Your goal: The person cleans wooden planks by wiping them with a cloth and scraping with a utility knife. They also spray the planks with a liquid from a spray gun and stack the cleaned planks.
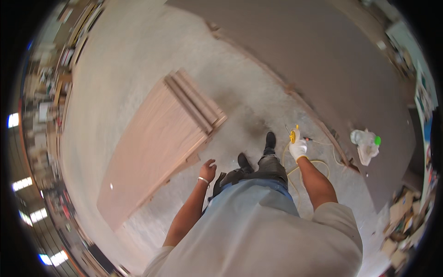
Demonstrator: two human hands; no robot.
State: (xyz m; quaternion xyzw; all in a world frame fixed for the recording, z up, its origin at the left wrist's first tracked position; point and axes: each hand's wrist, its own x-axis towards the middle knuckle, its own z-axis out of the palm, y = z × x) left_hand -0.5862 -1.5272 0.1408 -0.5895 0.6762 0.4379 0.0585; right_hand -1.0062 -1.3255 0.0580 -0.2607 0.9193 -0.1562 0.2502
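Observation:
My right hand (298, 149), in a white glove, is closed around a yellow-topped hand tool (293, 135) with a thin metal tip; its exact kind is too small to make out. A yellow hose (328, 171) loops over the floor beneath that hand. My left hand (208, 171) is bare, with a white band at the wrist. It hangs beside the stack of wood-grain panels (143, 143), its fingers loosely bent and slightly apart, holding nothing. To the right of my gloved hand runs the edge of a large brown board (341, 78).
On the brown board lie a clear plastic bottle with a green cap (365, 137) and a crumpled white cloth or glove (368, 155). Cardboard and scraps (401, 207) are piled at the lower right. Stacked boards and materials (60, 101) line the far left. Concrete floor (138, 46) lies between.

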